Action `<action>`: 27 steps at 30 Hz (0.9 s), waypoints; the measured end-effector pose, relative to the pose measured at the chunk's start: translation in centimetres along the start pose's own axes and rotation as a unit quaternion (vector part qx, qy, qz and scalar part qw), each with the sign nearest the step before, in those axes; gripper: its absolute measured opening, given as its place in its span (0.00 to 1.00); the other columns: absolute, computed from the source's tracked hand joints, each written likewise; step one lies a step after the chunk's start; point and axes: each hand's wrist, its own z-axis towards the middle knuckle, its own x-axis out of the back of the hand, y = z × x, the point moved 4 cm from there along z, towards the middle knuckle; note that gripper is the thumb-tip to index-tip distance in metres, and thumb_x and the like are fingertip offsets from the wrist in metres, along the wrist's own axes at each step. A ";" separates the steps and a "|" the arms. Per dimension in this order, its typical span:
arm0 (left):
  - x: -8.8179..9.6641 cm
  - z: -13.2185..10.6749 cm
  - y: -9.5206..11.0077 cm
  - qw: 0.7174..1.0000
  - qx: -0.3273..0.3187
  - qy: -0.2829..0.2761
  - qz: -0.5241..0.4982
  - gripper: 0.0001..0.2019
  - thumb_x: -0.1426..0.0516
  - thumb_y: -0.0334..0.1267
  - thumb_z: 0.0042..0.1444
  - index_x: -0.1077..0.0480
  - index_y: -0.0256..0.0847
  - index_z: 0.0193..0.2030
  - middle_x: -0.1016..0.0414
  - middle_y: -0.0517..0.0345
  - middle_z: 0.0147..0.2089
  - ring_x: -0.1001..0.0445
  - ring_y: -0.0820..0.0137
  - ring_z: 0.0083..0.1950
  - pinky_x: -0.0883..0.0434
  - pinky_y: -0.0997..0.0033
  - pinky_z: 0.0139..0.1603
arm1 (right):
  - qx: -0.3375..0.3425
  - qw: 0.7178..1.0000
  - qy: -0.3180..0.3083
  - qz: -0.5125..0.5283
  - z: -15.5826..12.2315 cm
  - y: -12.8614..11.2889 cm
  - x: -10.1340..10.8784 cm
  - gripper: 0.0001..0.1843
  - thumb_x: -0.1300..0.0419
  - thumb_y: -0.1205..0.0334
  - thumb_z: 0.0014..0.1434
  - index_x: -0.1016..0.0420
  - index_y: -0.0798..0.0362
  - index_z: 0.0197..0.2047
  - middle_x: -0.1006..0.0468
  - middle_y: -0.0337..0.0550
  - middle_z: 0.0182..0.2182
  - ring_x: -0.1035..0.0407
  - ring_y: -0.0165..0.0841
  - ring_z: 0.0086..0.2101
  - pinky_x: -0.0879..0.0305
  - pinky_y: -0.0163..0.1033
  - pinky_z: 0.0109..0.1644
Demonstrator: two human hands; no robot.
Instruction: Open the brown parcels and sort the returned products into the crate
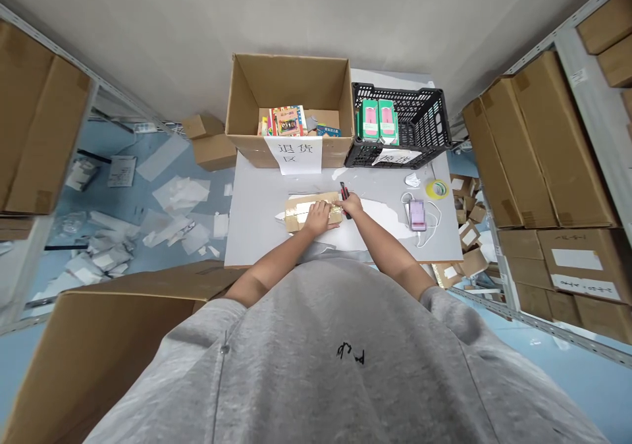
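A small taped cardboard parcel lies on the white table, near the middle. The left hand presses down on it, fingers open and flat. The right hand has its fingers closed round a black and red box cutter at the parcel's right end. The parcel looks light and stiff, with slick tape on top

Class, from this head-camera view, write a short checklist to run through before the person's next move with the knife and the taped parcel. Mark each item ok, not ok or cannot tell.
Left hand resting on the taped cardboard parcel: ok.
Right hand gripping the utility knife: ok.
Parcel lying flat on the table: ok.
Blade out and pointing away from the left hand: cannot tell, too small to see.
Hands well apart: not ok, they sit close together at the parcel.
Phone and its white cable away from the parcel: ok.
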 end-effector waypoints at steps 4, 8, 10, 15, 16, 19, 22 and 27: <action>-0.2 0.2 -0.1 1.000 0.001 0.007 -0.006 0.37 0.35 0.65 0.56 0.32 0.37 0.62 0.29 0.33 0.59 0.32 0.42 0.60 0.37 0.48 0.58 | 0.032 0.994 0.064 -0.077 0.2 -1.4 0.1 0.28 0.20 0.55 0.47 0.26 0.51 0.46 0.17 0.48 0.41 0.20 0.40 0.41 0.28 0.35 0.39; -0.2 0.9 -0.1 1.000 0.004 0.007 -0.026 0.36 0.34 0.65 0.55 0.30 0.37 0.58 0.29 0.32 0.56 0.31 0.40 0.58 0.36 0.47 0.57 | 0.058 0.997 0.039 -0.040 -0.5 -0.9 0.3 0.26 0.22 0.56 0.51 0.26 0.51 0.49 0.18 0.43 0.36 0.21 0.37 0.35 0.29 0.34 0.36; -0.2 1.3 -0.1 1.000 0.001 0.003 -0.030 0.36 0.32 0.64 0.53 0.29 0.37 0.57 0.28 0.33 0.55 0.31 0.40 0.58 0.36 0.47 0.58 | 0.078 0.997 -0.017 0.024 -1.4 0.4 0.5 0.22 0.29 0.53 0.62 0.28 0.50 0.54 0.22 0.35 0.27 0.27 0.31 0.24 0.31 0.32 0.29; 0.0 1.9 -0.2 0.999 -0.020 -0.007 -0.038 0.35 0.32 0.63 0.52 0.28 0.38 0.56 0.28 0.35 0.54 0.32 0.42 0.59 0.38 0.46 0.59 | 0.122 0.977 -0.128 0.118 -4.6 4.9 1.7 0.28 0.44 0.49 0.74 0.38 0.45 0.73 0.29 0.26 0.20 0.34 0.27 0.15 0.36 0.28 0.21; -0.1 1.9 -0.3 0.999 -0.023 -0.008 -0.038 0.34 0.33 0.63 0.53 0.28 0.38 0.55 0.28 0.36 0.54 0.31 0.42 0.58 0.39 0.46 0.59 | 0.131 0.975 -0.138 0.117 -5.1 5.7 1.8 0.30 0.44 0.50 0.74 0.40 0.45 0.75 0.29 0.26 0.21 0.34 0.27 0.15 0.36 0.28 0.21; -0.4 1.7 -0.3 0.999 -0.027 -0.006 -0.031 0.34 0.33 0.64 0.53 0.28 0.38 0.55 0.28 0.37 0.54 0.32 0.43 0.59 0.39 0.47 0.59 | 0.142 0.973 -0.147 0.111 -6.1 6.7 1.9 0.32 0.43 0.55 0.74 0.41 0.45 0.78 0.27 0.27 0.23 0.33 0.25 0.16 0.36 0.27 0.21; -0.7 1.4 -0.1 0.999 -0.032 -0.004 -0.025 0.33 0.33 0.63 0.54 0.29 0.37 0.55 0.28 0.36 0.54 0.32 0.43 0.59 0.38 0.47 0.58 | 0.129 0.978 -0.131 0.098 -6.4 6.6 1.7 0.31 0.42 0.58 0.73 0.38 0.44 0.77 0.28 0.25 0.22 0.35 0.23 0.15 0.37 0.26 0.21; -1.0 1.0 0.1 0.999 -0.037 -0.013 -0.031 0.31 0.34 0.61 0.56 0.29 0.39 0.55 0.28 0.36 0.54 0.31 0.42 0.59 0.38 0.47 0.59 | 0.086 0.985 -0.111 0.103 -7.5 7.0 1.4 0.29 0.39 0.59 0.71 0.32 0.44 0.73 0.31 0.24 0.18 0.38 0.23 0.13 0.40 0.25 0.21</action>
